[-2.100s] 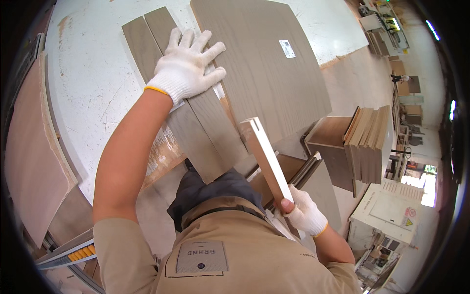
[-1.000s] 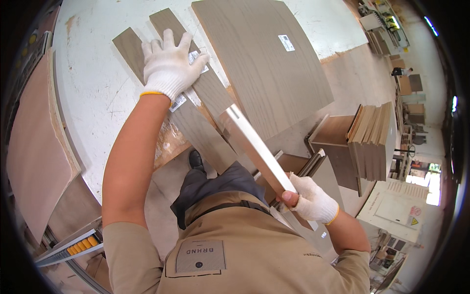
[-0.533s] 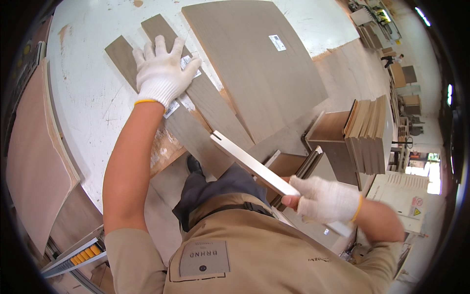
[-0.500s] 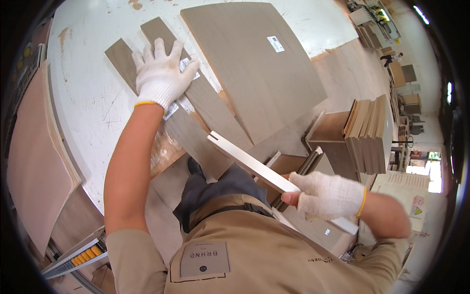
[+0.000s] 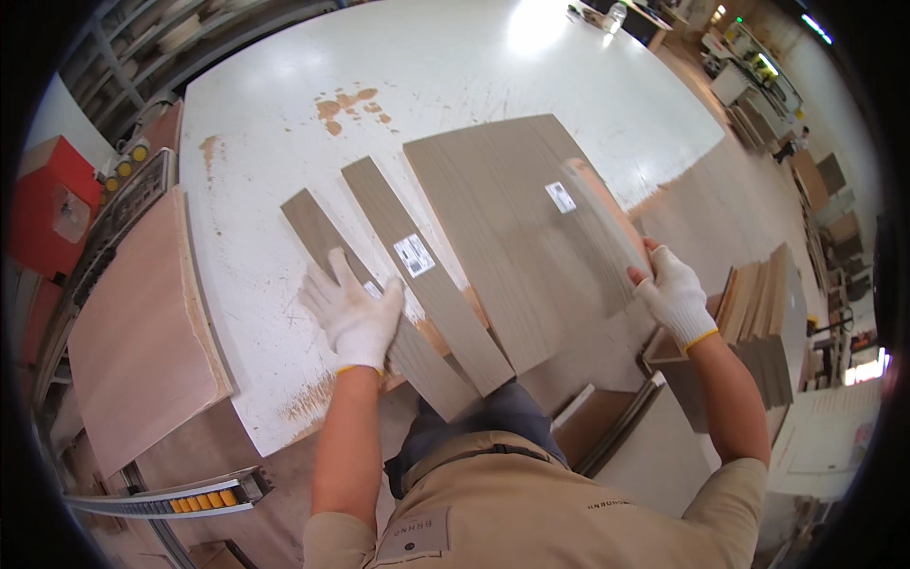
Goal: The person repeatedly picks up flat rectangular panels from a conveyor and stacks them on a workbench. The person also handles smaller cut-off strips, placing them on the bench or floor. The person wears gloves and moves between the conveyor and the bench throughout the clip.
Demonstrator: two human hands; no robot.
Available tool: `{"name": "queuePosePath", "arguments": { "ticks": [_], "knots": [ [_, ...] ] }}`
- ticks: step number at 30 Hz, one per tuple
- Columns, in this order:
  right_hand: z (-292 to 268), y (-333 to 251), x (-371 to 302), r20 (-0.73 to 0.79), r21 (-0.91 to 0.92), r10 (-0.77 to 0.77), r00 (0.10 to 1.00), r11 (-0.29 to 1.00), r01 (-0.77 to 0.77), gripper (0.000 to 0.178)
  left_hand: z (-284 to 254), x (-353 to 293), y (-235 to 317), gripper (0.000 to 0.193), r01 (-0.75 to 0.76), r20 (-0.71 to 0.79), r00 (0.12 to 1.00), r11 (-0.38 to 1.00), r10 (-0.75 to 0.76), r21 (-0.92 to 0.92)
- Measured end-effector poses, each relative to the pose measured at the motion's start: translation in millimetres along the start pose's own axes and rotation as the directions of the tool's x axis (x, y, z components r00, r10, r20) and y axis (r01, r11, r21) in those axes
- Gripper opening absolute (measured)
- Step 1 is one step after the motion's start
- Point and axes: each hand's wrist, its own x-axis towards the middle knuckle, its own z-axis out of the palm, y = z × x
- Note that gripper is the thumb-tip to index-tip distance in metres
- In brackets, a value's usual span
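Observation:
My left hand (image 5: 353,311), in a white knitted glove, is spread over the leftmost narrow grey-brown wood strip (image 5: 313,226) and partly covers its white label. To its right lies a second narrow strip (image 5: 381,204) with a white label (image 5: 413,256). A large grey-brown panel (image 5: 493,204) with a slightly bowed outline lies beside them. My gloved right hand (image 5: 677,296) grips the near end of another wood strip (image 5: 616,232), tilted above the panel's right side and blurred by motion. Its far end shows a paler, orange-brown face.
The worn white table (image 5: 256,322) runs under the boards, whose near ends overhang its edge. A pinkish board (image 5: 142,322) stands at left, near a roller rail (image 5: 204,500). Stacked panels (image 5: 758,303) stand at right, and more boards (image 5: 607,427) lean below them.
My right hand has swung the strip up from beside my body to over the large panel. My left hand has shifted toward the near ends of the strips. The view has tilted up.

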Motion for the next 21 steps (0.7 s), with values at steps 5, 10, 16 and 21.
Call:
{"name": "queuePosePath", "arguments": {
  "ticks": [5,10,16,21],
  "knots": [
    [30.5,86.0,111.3,-0.157,-0.056,0.062,0.986,0.996,-0.071,0.062,-12.5,18.4,20.8,0.095,0.137,0.174,0.98,0.953,-0.092,-0.271],
    [61.8,146.0,204.1,-0.282,-0.137,-0.176,0.943,0.98,0.142,0.061,-26.0,14.3,56.2,0.088,0.024,0.193,0.98,0.926,0.053,-0.376],
    [113.2,155.4,345.8,-0.278,-0.106,-0.18,0.943,0.982,0.156,0.053,-25.7,31.8,138.2,0.094,0.259,0.391,0.889,0.966,-0.238,-0.001],
    [92.2,82.4,385.9,-0.372,-0.116,-0.437,0.819,0.897,0.426,0.036,-22.2,46.6,131.1,0.094,0.417,0.37,0.82,0.898,-0.437,0.137]
  ]
}}
